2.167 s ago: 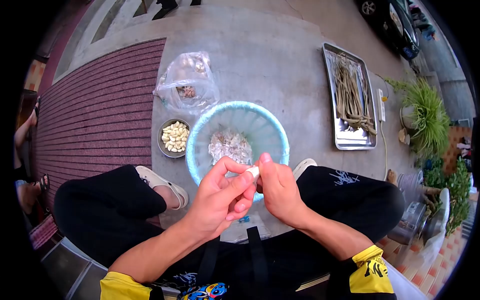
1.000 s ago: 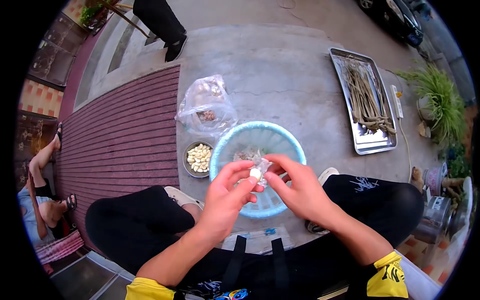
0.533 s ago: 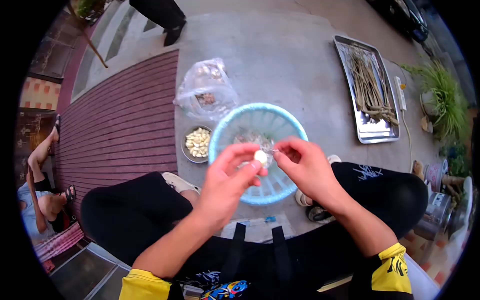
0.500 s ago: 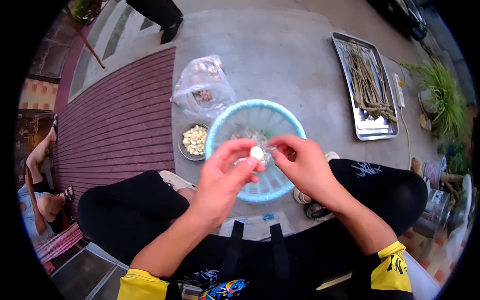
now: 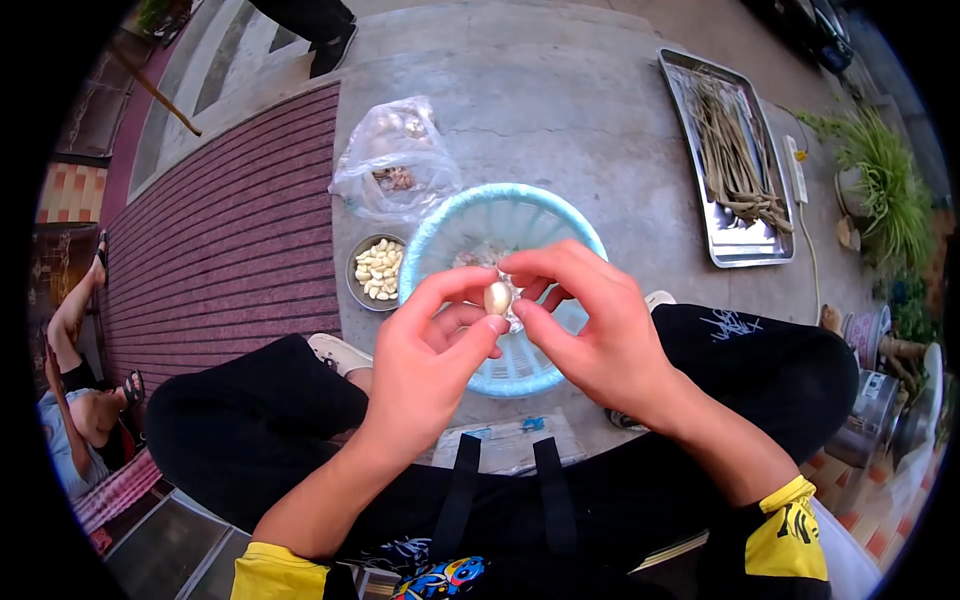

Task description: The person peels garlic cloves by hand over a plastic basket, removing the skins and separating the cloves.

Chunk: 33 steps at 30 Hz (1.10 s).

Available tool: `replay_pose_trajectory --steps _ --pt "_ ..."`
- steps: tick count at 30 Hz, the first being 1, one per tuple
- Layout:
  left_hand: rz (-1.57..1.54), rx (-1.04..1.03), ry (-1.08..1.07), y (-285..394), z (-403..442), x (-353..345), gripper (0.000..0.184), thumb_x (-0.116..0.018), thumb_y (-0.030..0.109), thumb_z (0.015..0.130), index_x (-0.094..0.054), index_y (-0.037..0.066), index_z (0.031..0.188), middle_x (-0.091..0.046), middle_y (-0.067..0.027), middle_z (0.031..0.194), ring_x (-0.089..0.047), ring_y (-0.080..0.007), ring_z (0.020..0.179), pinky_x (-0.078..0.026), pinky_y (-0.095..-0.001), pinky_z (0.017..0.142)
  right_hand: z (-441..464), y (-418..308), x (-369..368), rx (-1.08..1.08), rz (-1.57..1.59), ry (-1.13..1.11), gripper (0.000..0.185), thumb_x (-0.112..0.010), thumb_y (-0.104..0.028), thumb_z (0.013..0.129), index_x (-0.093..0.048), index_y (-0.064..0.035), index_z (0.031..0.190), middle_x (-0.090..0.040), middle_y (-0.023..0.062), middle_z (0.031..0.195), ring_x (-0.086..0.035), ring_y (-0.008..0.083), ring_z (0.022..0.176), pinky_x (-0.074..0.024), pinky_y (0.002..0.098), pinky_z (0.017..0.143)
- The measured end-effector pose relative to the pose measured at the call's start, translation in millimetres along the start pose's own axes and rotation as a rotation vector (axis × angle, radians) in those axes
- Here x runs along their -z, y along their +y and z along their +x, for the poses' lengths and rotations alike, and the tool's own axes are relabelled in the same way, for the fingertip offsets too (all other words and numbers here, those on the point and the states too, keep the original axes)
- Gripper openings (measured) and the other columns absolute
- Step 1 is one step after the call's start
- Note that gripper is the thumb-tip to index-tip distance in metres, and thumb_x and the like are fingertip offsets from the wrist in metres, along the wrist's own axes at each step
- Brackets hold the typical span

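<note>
Pale clove (image 5: 497,298) held over blue-rimmed basket (image 5: 500,190), pinched between thumb and index finger of left hand (image 5: 420,350). Right hand (image 5: 610,325) just beside, thumb and index slightly parted; any grip unclear. Judged risk: drop among papery scraps (image 5: 472,257) below, from slackened pinch.

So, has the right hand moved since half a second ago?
Yes: the right hand moved its fingertips leftward relative to the blue basket, toward the left hand.
</note>
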State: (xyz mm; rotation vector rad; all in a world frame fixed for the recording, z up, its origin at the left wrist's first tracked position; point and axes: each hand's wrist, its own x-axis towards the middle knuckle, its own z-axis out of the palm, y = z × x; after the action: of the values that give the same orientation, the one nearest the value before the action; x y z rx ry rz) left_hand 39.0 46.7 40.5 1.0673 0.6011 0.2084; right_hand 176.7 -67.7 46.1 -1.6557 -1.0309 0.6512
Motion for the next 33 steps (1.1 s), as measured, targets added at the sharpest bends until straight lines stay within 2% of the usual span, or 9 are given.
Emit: replay_pose_trajectory --steps 10,18,20,24,25,26,28,30,33 --pt "0.273 -0.192 0.016 0.3 -1.9 -4.3 0.034 -0.057 -0.005 0.090 -0.057 -0.003 0.124 -0.052 -0.0098 0.114 -0.058 -0.0147 0.103 -0.052 -0.0256 0.084 -5.4 3.7 -3.8 0.017 0.044 -0.005 0.019 -0.064 0.001 0.083 -0.062 -0.0004 0.102 -0.062 0.0119 0.089 -0.065 0.0228 0.081 -0.0534 0.0309 0.069" --pt "0.314 -0.155 -0.053 -4.8 0.2 -2.1 0.034 -0.052 0.000 0.095 -0.054 -0.003 0.129 -0.054 -0.0110 0.117 -0.059 -0.0140 0.096 -0.053 -0.0269 0.080 -3.9 1.6 6.5 0.034 -0.064 -0.056 0.014 -0.067 -0.002 0.081 -0.060 -0.0003 0.093 -0.060 0.0119 0.084 -0.063 0.0240 0.075 -0.0504 0.0320 0.065" --pt "0.286 -0.127 -0.061 -6.2 1.9 -2.7 0.035 -0.051 0.002 0.096 -0.052 -0.002 0.131 -0.055 -0.0111 0.115 -0.059 -0.0139 0.095 -0.053 -0.0266 0.078 -2.6 -4.3 9.1 -0.158 -0.022 -0.151 0.013 -0.064 -0.001 0.082 -0.061 -0.0003 0.096 -0.060 0.0135 0.086 -0.063 0.0278 0.076 -0.0501 0.0364 0.066" --pt "-0.088 0.141 0.153 -10.3 7.1 1.7 0.018 -0.045 0.014 0.096 -0.055 0.002 0.104 -0.051 -0.0038 0.086 -0.050 -0.0084 0.073 -0.042 -0.0221 0.059 -14.0 15.6 -2.1 -0.082 -0.179 -0.053 0.013 -0.060 0.002 0.082 -0.061 0.0011 0.096 -0.061 0.0180 0.084 -0.063 0.0332 0.080 -0.0502 0.0420 0.067" --pt "-0.237 0.238 0.193 -12.8 9.4 7.6 0.017 -0.043 0.017 0.094 -0.053 0.005 0.090 -0.046 0.0000 0.074 -0.044 -0.0064 0.062 -0.035 -0.0210 0.051 -17.2 19.2 -1.7 -0.125 -0.395 -0.164 0.010 -0.059 0.000 0.083 -0.061 0.0014 0.092 -0.061 0.0193 0.080 -0.063 0.0358 0.078 -0.0501 0.0447 0.066" --pt "-0.232 0.236 0.192 -14.8 10.6 12.4 0.017 -0.043 0.017 0.094 -0.053 0.005 0.090 -0.046 0.0000 0.074 -0.044 -0.0064 0.062 -0.035 -0.0210 0.051 -19.6 20.1 -1.6 -0.171 -0.609 -0.275 0.007 -0.058 -0.003 0.084 -0.061 0.0018 0.089 -0.062 0.0207 0.077 -0.063 0.0384 0.076 -0.0501 0.0474 0.065" --pt "-0.329 0.465 0.226 -19.0 13.5 20.5 0.017 -0.040 0.020 0.091 -0.041 0.011 0.077 -0.032 0.0053 0.063 -0.028 -0.0055 0.051 -0.023 -0.0220 0.044 -16.9 16.3 -5.8 -0.210 -0.596 -0.290 0.009 -0.058 -0.008 0.086 -0.061 0.0007 0.086 -0.062 0.0205 0.072 -0.063 0.0388 0.071 -0.0503 0.0477 0.062" --pt "-0.285 0.416 0.270 -29.4 19.7 26.4 0.019 -0.042 0.021 0.093 -0.041 0.011 0.077 -0.028 0.0067 0.059 -0.026 -0.0056 0.046 -0.022 -0.0236 0.041 -14.8 15.2 -9.7 -0.239 -0.582 -0.310 0.014 -0.059 -0.013 0.087 -0.061 -0.0004 0.082 -0.062 0.0204 0.067 -0.063 0.0392 0.067 -0.0505 0.0481 0.060" --pt "-0.139 0.233 0.639 -54.9 48.6 54.5 0.026 -0.049 0.032 0.099 -0.045 0.012 0.083 -0.029 0.0058 0.059 -0.027 -0.0049 0.046 -0.021 -0.0219 0.039 -18.0 16.8 -13.3 -0.063 -0.644 -0.328 0.022 -0.058 -0.021 0.090 -0.062 -0.0027 0.078 -0.063 0.0188 0.064 -0.063 0.0388 0.060 -0.0506 0.0485 0.058"
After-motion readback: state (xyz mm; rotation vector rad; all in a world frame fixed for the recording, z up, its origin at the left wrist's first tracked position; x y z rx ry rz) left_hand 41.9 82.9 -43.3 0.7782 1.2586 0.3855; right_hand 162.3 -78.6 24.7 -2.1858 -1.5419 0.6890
